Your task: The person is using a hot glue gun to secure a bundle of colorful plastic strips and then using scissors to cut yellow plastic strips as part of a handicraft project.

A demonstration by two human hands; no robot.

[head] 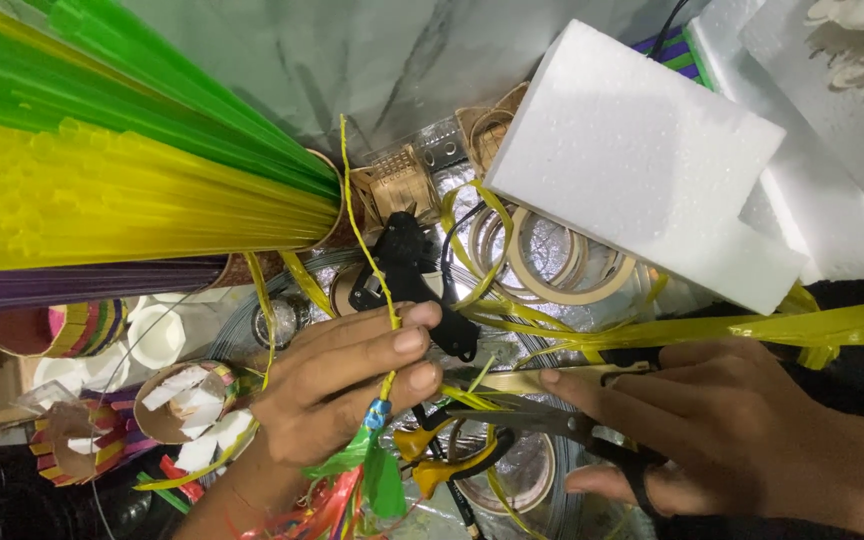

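Observation:
My left hand (352,385) pinches a thin yellow stick (364,240) that rises toward the top of the view. At the stick's lower end hangs a tuft of green, red and orange plastic strips (357,480). My right hand (712,420) holds black-handled scissors (552,425), their blades pointing left toward the stick's lower end. A long yellow plastic ribbon (732,328) stretches to the right just above my right hand. A black glue gun (407,270) lies behind my left fingers.
Bundles of green, yellow and purple straws (102,170) fill the upper left. A white foam block (642,160) sits at upper right. Tape rolls (552,260), small wooden pieces (402,180), yellow-handled pliers (442,465) and paper cups with scraps (187,405) crowd the middle and left.

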